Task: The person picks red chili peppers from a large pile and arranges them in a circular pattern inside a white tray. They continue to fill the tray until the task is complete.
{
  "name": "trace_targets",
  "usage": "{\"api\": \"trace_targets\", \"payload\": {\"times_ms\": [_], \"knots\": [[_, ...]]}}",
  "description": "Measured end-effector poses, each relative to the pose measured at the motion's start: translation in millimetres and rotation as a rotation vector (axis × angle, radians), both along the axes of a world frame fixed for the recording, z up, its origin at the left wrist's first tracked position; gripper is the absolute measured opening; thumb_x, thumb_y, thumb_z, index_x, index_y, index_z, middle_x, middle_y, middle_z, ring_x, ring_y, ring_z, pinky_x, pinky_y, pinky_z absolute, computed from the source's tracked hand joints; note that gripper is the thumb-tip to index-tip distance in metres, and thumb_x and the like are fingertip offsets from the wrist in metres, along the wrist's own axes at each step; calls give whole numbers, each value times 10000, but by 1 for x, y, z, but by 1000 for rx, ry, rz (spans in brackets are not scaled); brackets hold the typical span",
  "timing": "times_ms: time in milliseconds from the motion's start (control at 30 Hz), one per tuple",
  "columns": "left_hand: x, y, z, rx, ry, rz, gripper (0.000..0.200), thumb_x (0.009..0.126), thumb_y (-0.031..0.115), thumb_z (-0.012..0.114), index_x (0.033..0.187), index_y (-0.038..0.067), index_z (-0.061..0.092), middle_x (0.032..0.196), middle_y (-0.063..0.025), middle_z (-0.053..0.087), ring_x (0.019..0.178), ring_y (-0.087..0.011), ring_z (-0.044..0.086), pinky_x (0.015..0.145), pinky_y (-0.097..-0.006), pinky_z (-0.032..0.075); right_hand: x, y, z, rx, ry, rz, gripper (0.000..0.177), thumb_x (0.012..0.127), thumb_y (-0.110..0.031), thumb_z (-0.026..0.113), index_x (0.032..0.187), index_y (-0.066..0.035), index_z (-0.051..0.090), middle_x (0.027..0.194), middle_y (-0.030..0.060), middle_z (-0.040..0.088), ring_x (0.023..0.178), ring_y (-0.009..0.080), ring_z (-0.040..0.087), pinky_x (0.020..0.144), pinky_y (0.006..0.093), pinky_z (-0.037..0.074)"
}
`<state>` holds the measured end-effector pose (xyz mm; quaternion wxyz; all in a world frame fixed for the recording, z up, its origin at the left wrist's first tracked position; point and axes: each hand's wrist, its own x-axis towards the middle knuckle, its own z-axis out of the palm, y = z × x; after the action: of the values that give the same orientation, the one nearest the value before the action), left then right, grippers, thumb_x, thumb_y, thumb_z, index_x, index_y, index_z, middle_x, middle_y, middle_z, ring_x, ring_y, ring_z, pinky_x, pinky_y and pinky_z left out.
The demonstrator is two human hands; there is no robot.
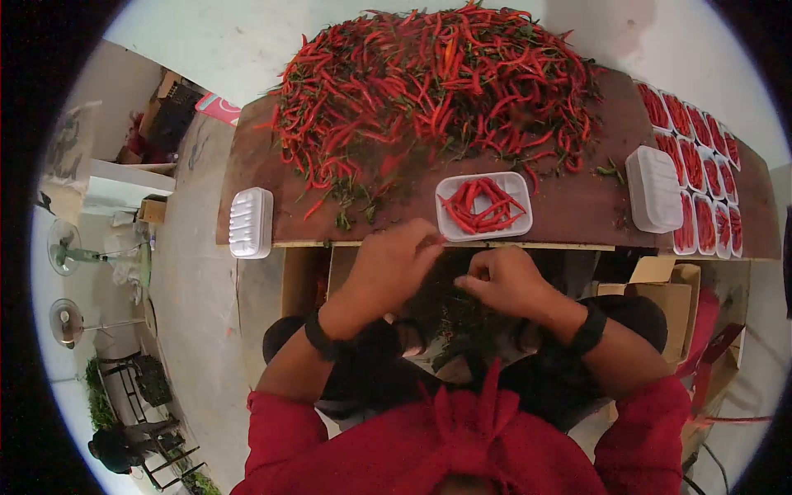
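A white foam tray (524, 232) holding several red chilies (483, 205) lies near the table's front edge. My left hand (394, 262) is closed at the tray's near left corner. A small reddish bit shows at its fingertips, too blurred to name. Just below the tray, over the gap above my lap, my right hand (513, 280) is curled, thumb against fingers; whatever it may hold is hidden. Behind the tray a large heap of red chilies (437, 82) with green stems spreads over the brown table (577, 206).
Stacked white trays stand at the left (251, 223) and right (654, 190) of the table. Filled chili trays (704, 223) sit in rows at far right. Cardboard boxes (660, 301) are under the table. Fans (66, 322) and a person (124, 450) are at far left.
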<state>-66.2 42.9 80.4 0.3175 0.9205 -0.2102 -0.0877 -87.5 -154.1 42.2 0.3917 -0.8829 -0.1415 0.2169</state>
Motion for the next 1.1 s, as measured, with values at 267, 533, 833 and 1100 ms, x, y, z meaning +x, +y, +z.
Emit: {"api": "trace_targets", "payload": {"times_ms": [267, 533, 833, 1100], "knots": [[19, -12, 1, 56, -425, -143, 154, 762, 63, 594, 912, 31, 575, 893, -132, 597, 795, -313, 600, 688, -373, 486, 16, -9, 1, 79, -80, -139, 230, 765, -216, 657, 751, 12, 638, 631, 152, 597, 571, 226, 588, 549, 345, 450], [32, -28, -7, 282, -576, -307, 214, 694, 57, 544, 906, 49, 566, 921, -88, 588, 787, -256, 587, 649, -358, 472, 23, -23, -6, 102, -235, -284, 170, 770, -140, 619, 899, -32, 645, 765, 153, 636, 641, 258, 607, 623, 344, 474], [46, -35, -25, 338, -603, -481, 185, 666, 119, 542, 843, 77, 577, 852, -41, 566, 784, -209, 560, 673, -344, 436, 30, -27, -18, 66, -275, -270, 192, 783, -109, 583, 962, -70, 640, 784, 161, 640, 692, 297, 629, 623, 371, 480], [47, -40, -30, 375, -586, -522, 170, 678, 119, 544, 838, 86, 590, 868, -34, 571, 798, -195, 560, 692, -341, 427, 31, -29, -18, 89, -255, -296, 230, 785, -110, 577, 1006, -87, 641, 755, 168, 627, 653, 293, 615, 604, 373, 476]]}}
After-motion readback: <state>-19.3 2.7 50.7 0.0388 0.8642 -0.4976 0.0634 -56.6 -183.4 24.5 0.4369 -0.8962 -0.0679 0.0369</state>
